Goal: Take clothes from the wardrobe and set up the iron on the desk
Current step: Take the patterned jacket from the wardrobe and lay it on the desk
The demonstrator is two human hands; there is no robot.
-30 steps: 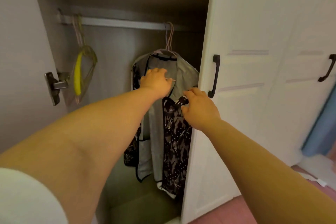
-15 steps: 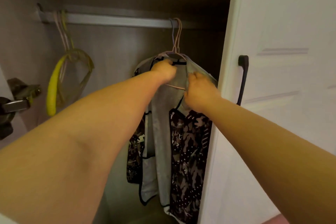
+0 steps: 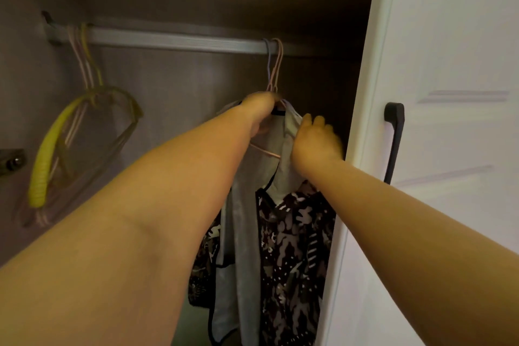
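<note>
The garment [image 3: 283, 222] hangs lengthwise from hooks [image 3: 273, 64] at the rail's [image 3: 179, 41] right end, directly above both hands. The left hand [image 3: 259, 109], nearer the hooks, grips the hanger neck; the right hand [image 3: 316, 140] pinches the shoulder fabric below.

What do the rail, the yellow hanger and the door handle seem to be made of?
Rail: probably metal, a pale grey bar with a dull sheen.
Yellow hanger: likely plastic or foam over wire; its arm looks thick, ribbed and matte.
Door handle: black and matte, perhaps painted metal or plastic; the picture cannot settle which.
</note>
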